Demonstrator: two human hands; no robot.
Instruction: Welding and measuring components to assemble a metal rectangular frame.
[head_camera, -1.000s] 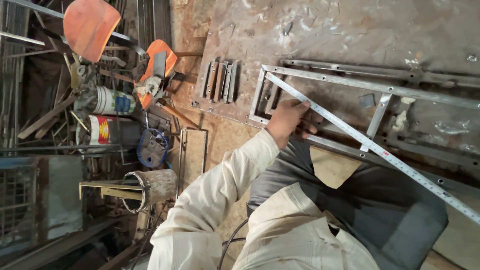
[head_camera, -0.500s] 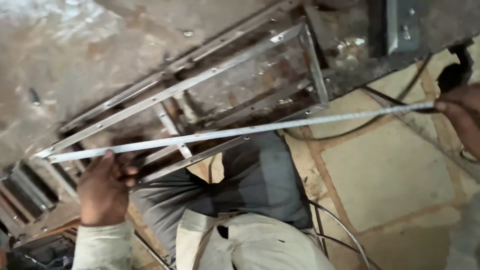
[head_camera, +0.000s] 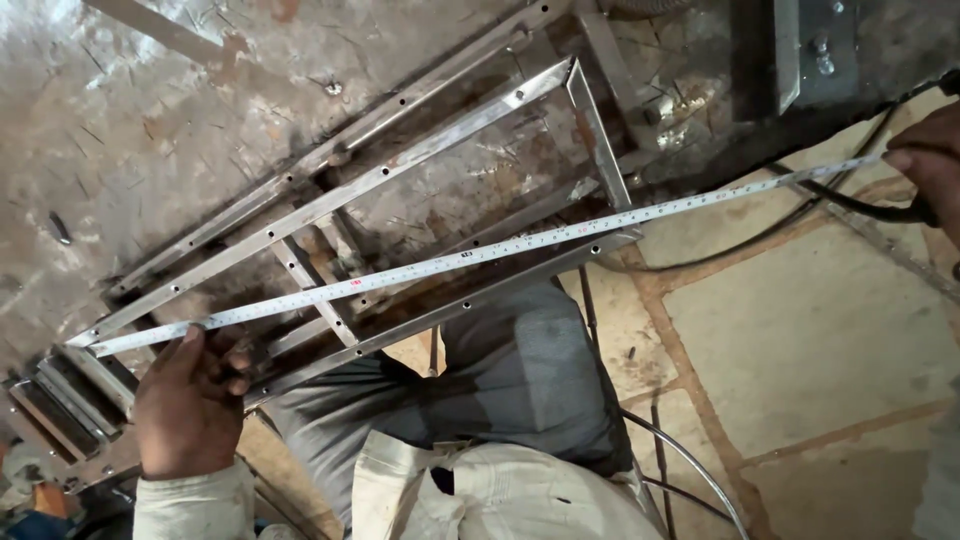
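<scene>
A steel tape measure blade (head_camera: 480, 255) stretches diagonally across a long rectangular frame of perforated steel angle (head_camera: 400, 175) that lies on a scarred metal worktop (head_camera: 170, 120). My left hand (head_camera: 190, 400) presses the blade's end down near the frame's lower left corner, thumb on the tape. My right hand (head_camera: 930, 165) at the right edge holds the other end of the blade taut, past the frame's right end. My knee in grey trousers (head_camera: 520, 390) sits just below the frame.
Short steel angle offcuts (head_camera: 60, 395) lie stacked at the lower left. A black cable (head_camera: 760, 235) runs over the tiled floor (head_camera: 820, 340) right of the worktop. A thin wire hoop (head_camera: 690, 470) lies on the floor. A bolted steel plate (head_camera: 815, 50) is at top right.
The view has swung from the cluttered left side to the frame's right end. The tape stays stretched across the frame, and my right hand has come into view holding its far end.
</scene>
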